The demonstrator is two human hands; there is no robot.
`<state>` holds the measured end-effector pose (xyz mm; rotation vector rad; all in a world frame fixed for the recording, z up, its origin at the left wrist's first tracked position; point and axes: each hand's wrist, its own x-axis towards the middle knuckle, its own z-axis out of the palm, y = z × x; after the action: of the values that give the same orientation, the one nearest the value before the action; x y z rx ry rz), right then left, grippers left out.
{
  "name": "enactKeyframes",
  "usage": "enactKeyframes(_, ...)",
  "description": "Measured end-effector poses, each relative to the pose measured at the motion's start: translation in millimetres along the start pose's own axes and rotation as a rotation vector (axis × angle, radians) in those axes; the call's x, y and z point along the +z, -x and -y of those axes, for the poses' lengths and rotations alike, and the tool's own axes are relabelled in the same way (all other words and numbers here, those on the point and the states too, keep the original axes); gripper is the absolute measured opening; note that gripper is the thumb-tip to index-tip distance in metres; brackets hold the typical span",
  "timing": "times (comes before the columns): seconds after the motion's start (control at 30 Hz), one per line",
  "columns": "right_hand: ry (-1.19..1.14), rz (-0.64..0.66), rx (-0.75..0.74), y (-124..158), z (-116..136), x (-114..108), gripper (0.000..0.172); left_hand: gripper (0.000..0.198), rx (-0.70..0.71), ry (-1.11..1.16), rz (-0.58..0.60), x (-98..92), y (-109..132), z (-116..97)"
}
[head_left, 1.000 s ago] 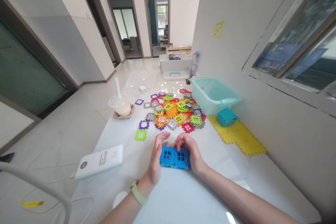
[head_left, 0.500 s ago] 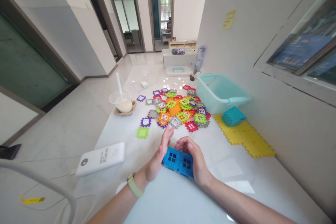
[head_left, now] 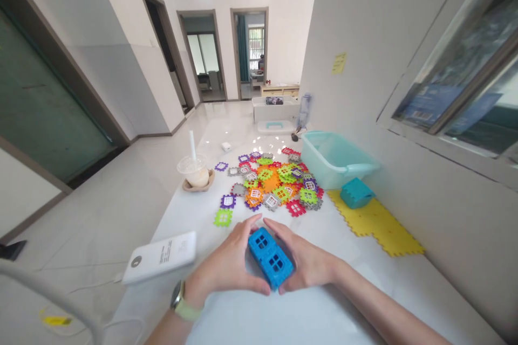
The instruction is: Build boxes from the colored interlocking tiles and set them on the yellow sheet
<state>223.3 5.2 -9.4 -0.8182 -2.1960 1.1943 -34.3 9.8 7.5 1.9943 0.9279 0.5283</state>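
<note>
A blue block built of panels with window openings (head_left: 270, 257) lies tilted between my two hands, above the near part of the white table. My left hand (head_left: 232, 259) curves round its left side, thumb at the lower end. My right hand (head_left: 305, 259) wraps its right side, with the thumb near the bottom corner. Both hands touch the block. Beyond them spreads a pile of coloured square panels (head_left: 271, 178) in orange, green, red, purple and grey. A lone green panel (head_left: 223, 218) lies at the pile's near left.
A teal bin (head_left: 335, 159) stands right of the pile. In front of it, a small teal box (head_left: 356, 193) sits on yellow mats (head_left: 388, 232). At left are a drink cup (head_left: 196, 172) in a holder and a white power bank (head_left: 159, 257).
The blue block has turned to a steeper slant. My left hand has closed round its left side, and my right thumb has come to its lower end. The camera view has tilted up.
</note>
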Motion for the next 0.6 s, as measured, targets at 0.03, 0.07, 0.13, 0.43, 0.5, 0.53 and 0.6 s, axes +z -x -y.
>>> enactKeyframes(0.03, 0.032, -0.005, -0.043, -2.8, -0.1, 3.0, 0.125, 0.134, 0.033, -0.001, 0.017, 5.7, -1.4, -0.9)
enactKeyframes(0.07, 0.050, -0.018, -0.076, -5.5, 0.2, 6.2, 0.123, 0.134, 0.066, -0.002, 0.028, 11.2, -3.3, -1.5)
enactKeyframes(0.13, 0.064, -0.069, -0.097, -9.4, 1.9, 12.2, 0.116, 0.136, 0.114, -0.026, 0.026, 20.2, -7.4, -2.3)
enactKeyframes(0.43, 0.164, -0.182, -0.085, -8.1, 8.3, 19.6, 0.104, 0.125, 0.197, -0.109, -0.050, 25.8, -12.5, -5.8)
enactKeyframes(0.5, 0.185, -0.159, -0.075, -8.1, 6.3, 17.4, 0.105, 0.127, 0.165, -0.084, -0.063, 28.9, -13.1, -3.9)
enactKeyframes(0.53, 0.201, -0.172, -0.056, -8.0, 5.0, 16.2, 0.104, 0.126, 0.147, -0.071, -0.089, 30.9, -13.5, -2.6)
enactKeyframes(0.6, 0.254, -0.255, 0.035, -7.0, 2.1, 13.5, 0.106, 0.115, 0.129, -0.036, -0.165, 34.4, -14.4, -0.5)
